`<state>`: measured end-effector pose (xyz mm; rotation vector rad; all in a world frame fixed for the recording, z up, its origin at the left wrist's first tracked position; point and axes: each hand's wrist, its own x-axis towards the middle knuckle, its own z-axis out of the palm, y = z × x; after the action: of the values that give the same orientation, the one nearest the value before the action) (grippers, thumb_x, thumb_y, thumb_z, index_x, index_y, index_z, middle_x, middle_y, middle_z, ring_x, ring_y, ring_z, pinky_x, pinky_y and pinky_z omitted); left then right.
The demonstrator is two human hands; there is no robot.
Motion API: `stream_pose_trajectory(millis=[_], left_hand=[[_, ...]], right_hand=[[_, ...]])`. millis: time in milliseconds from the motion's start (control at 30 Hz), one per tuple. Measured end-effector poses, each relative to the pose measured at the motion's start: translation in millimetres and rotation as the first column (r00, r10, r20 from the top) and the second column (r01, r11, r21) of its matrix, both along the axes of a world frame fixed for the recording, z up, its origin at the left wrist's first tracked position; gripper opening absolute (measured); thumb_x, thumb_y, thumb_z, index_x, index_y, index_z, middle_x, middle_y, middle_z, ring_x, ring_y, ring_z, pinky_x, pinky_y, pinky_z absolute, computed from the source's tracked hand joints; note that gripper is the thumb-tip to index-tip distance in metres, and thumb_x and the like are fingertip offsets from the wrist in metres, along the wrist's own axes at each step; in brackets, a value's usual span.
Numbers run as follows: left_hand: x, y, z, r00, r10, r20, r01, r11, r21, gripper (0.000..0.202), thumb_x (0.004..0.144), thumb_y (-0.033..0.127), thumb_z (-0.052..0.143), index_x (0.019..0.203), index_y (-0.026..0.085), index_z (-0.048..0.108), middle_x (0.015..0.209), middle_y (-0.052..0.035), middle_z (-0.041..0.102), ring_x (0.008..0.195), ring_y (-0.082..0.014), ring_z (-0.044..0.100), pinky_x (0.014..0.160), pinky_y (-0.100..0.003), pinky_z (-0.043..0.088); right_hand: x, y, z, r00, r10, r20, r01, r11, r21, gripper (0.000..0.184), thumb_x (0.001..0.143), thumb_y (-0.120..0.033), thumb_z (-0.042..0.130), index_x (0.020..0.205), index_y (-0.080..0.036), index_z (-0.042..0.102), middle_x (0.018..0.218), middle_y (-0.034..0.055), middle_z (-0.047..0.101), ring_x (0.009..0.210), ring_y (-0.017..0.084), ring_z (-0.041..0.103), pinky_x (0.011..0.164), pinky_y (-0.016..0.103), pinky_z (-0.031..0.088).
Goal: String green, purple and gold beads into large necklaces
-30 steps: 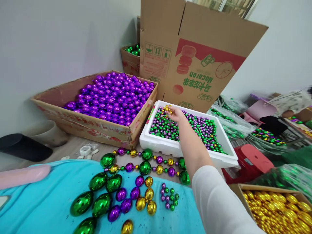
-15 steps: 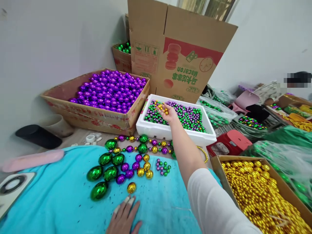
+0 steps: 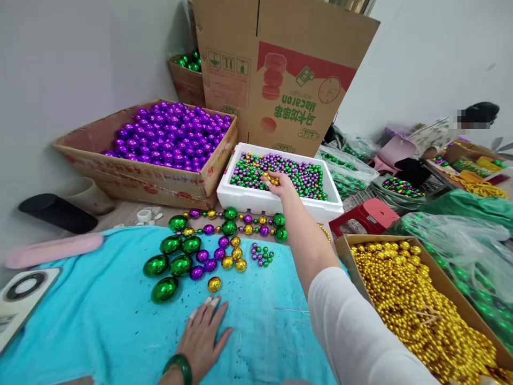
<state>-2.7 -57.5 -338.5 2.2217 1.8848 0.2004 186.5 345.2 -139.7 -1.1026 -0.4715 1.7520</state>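
My right hand (image 3: pixel 279 186) reaches into a white foam box (image 3: pixel 256 202) of small green, purple and gold beads, its fingers curled around a few small gold beads (image 3: pixel 271 178). My left hand (image 3: pixel 202 336) lies flat and open on the turquoise cloth (image 3: pixel 92 326), fingers spread, with a green bangle at the wrist. Just beyond its fingertips lie large green, purple and gold beads (image 3: pixel 188 259) in rows, a single gold bead (image 3: pixel 214 284), a small bead cluster (image 3: pixel 262 254) and a strung bead chain (image 3: pixel 232 223).
A cardboard box of purple balls (image 3: pixel 168 139) stands at the left, a box of gold beads (image 3: pixel 417 299) at the right. A tall printed carton (image 3: pixel 280 75) rises behind. A red stool (image 3: pixel 371 216), bagged beads and another seated person (image 3: pixel 449 133) are at the right.
The view has tilted down and back, bringing my left hand onto the cloth into sight. My right hand stays in the foam box, closing over gold beads.
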Motion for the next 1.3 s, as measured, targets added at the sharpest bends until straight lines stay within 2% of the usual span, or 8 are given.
stream_pose_trajectory(millis=[333, 600, 733, 900, 1000, 1100, 1200, 1300], left_hand=[[-0.5, 0.6, 2.7, 1.000, 0.000, -0.001, 0.000, 1.000, -0.003, 0.048, 0.092, 0.045, 0.044, 0.136, 0.030, 0.056, 0.144, -0.0060, 0.052, 0.134, -0.0315, 0.044, 0.106, -0.051, 0.039], [-1.3, -3.8, -15.9, 1.000, 0.003, 0.004, -0.003, 0.998, 0.055, 0.049, 0.092, 0.046, 0.043, 0.137, 0.031, 0.054, 0.145, -0.0053, 0.051, 0.136, -0.0308, 0.042, 0.108, -0.051, 0.036], [-1.3, -2.5, -9.5, 1.000, 0.003, 0.014, -0.003, 0.999, 0.044, 0.048, 0.090, 0.046, 0.046, 0.135, 0.031, 0.056, 0.143, -0.0063, 0.053, 0.135, -0.0305, 0.044, 0.108, -0.050, 0.037], [-0.9, 2.1, -0.8, 1.000, -0.007, 0.019, 0.006, 0.998, 0.057, 0.047, 0.090, 0.046, 0.046, 0.132, 0.029, 0.059, 0.140, -0.0073, 0.056, 0.133, -0.0305, 0.046, 0.106, -0.050, 0.039], [1.4, 3.6, 10.0, 1.000, -0.007, 0.017, 0.006, 1.000, 0.016, 0.047, 0.090, 0.046, 0.047, 0.131, 0.027, 0.060, 0.139, -0.0097, 0.057, 0.132, -0.0321, 0.046, 0.104, -0.051, 0.039], [4.4, 4.5, 23.3, 1.000, -0.004, 0.015, 0.005, 0.999, -0.042, 0.049, 0.091, 0.046, 0.045, 0.132, 0.023, 0.059, 0.139, -0.0144, 0.055, 0.133, -0.0341, 0.044, 0.105, -0.054, 0.037], [5.8, 6.6, 28.8, 1.000, -0.012, 0.025, 0.014, 0.998, -0.066, 0.052, 0.091, 0.049, 0.044, 0.133, 0.021, 0.057, 0.140, -0.0160, 0.053, 0.135, -0.0349, 0.040, 0.107, -0.054, 0.034], [5.8, 7.2, 29.6, 1.000, -0.017, 0.024, 0.018, 0.998, -0.064, 0.053, 0.091, 0.050, 0.044, 0.133, 0.020, 0.057, 0.140, -0.0162, 0.052, 0.135, -0.0350, 0.039, 0.107, -0.054, 0.033]], right_hand=[[1.9, 3.5, 1.4, 0.995, 0.049, 0.082, -0.046, 0.998, -0.039, 0.024, 0.080, 0.000, 0.050, 0.098, -0.014, 0.056, 0.086, 0.0054, 0.061, 0.072, 0.015, 0.069, 0.048, 0.018, 0.057], [6.4, 3.4, 1.9, 0.999, 0.046, 0.019, -0.046, 0.999, 0.001, 0.022, 0.081, -0.002, 0.048, 0.099, -0.013, 0.056, 0.085, 0.0075, 0.062, 0.075, 0.017, 0.069, 0.051, 0.020, 0.060], [6.8, -2.7, 3.0, 0.998, 0.023, -0.056, -0.020, 0.998, 0.056, 0.020, 0.084, -0.009, 0.046, 0.103, -0.013, 0.055, 0.087, 0.0076, 0.063, 0.078, 0.017, 0.069, 0.059, 0.024, 0.062], [7.5, -18.3, 10.9, 0.992, 0.041, -0.121, -0.030, 0.996, 0.088, 0.028, 0.081, -0.006, 0.042, 0.105, -0.010, 0.055, 0.086, 0.0096, 0.064, 0.079, 0.018, 0.068, 0.057, 0.025, 0.062], [11.6, -37.3, 13.3, 0.983, 0.112, -0.148, -0.098, 0.991, 0.094, 0.028, 0.081, -0.005, 0.042, 0.104, -0.010, 0.057, 0.083, 0.0087, 0.064, 0.073, 0.015, 0.066, 0.049, 0.019, 0.057], [18.5, -67.7, 4.1, 0.965, 0.231, -0.119, -0.219, 0.970, 0.110, 0.020, 0.084, -0.007, 0.048, 0.100, -0.012, 0.059, 0.076, 0.0037, 0.062, 0.059, 0.008, 0.059, 0.034, 0.008, 0.039], [25.1, -114.1, -17.8, 0.946, 0.319, -0.062, -0.313, 0.945, 0.089, 0.013, 0.082, -0.008, 0.057, 0.094, -0.013, 0.061, 0.071, -0.0005, 0.060, 0.051, 0.004, 0.053, 0.031, 0.007, 0.028], [28.3, -174.8, -48.1, 0.928, 0.368, 0.066, -0.368, 0.930, -0.015, 0.016, 0.072, -0.010, 0.068, 0.086, -0.014, 0.062, 0.067, -0.0031, 0.058, 0.047, 0.003, 0.050, 0.030, 0.009, 0.022]])
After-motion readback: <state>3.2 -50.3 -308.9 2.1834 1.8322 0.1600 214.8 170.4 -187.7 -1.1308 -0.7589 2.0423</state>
